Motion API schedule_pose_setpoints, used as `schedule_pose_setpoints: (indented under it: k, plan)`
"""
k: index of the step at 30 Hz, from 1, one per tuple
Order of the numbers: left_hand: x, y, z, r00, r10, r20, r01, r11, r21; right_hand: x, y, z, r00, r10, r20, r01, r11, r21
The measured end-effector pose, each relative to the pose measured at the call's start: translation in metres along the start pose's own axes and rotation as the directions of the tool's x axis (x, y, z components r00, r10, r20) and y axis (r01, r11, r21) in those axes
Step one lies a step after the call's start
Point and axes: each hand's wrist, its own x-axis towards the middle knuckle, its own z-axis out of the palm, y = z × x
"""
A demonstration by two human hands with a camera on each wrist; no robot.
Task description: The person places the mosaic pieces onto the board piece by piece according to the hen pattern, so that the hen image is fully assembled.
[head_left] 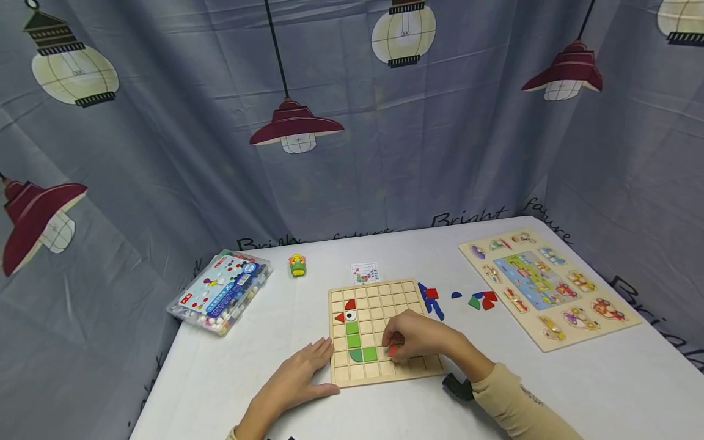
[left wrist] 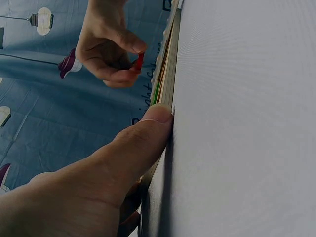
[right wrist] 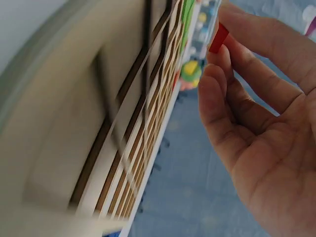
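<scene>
A wooden grid board (head_left: 385,299) lies on the white table. Down its left side are a red quarter-circle (head_left: 349,304), a red triangle (head_left: 340,318), a tile with an eye (head_left: 350,315), three green squares (head_left: 353,341) and a green quarter-circle (head_left: 355,355). My left hand (head_left: 297,376) rests at the board's left edge, thumb against its near corner, fingers fairly straight. Over the lower right part of the board, my right hand (head_left: 420,335) pinches a small red piece (right wrist: 219,38) between thumb and fingertips. In the left wrist view this red piece (left wrist: 140,61) appears above the board surface.
Behind the board lies a picture card (head_left: 365,273). Blue pieces (head_left: 433,304) and other loose coloured pieces (head_left: 484,300) are to its right, before a large picture puzzle (head_left: 528,318). At left stand a plastic box (head_left: 222,290) and toy figure (head_left: 297,265). A black object (head_left: 458,387) lies under the right forearm.
</scene>
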Motion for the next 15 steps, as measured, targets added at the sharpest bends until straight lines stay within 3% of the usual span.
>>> schedule_pose_setpoints:
  k: [9, 15]
  plan:
    - [0.001, -0.001, 0.0, 1.0, 0.009, -0.003, -0.009, 1.0, 0.015, 0.019, -0.028, 0.019, 0.994, -0.04, 0.099, 0.051, 0.993, -0.11]
    - [0.0, -0.002, 0.001, 1.0, 0.005, -0.003, -0.005, 1.0, 0.009, 0.025, -0.036, 0.028, 0.993, -0.033, 0.112, 0.051, 0.985, -0.164]
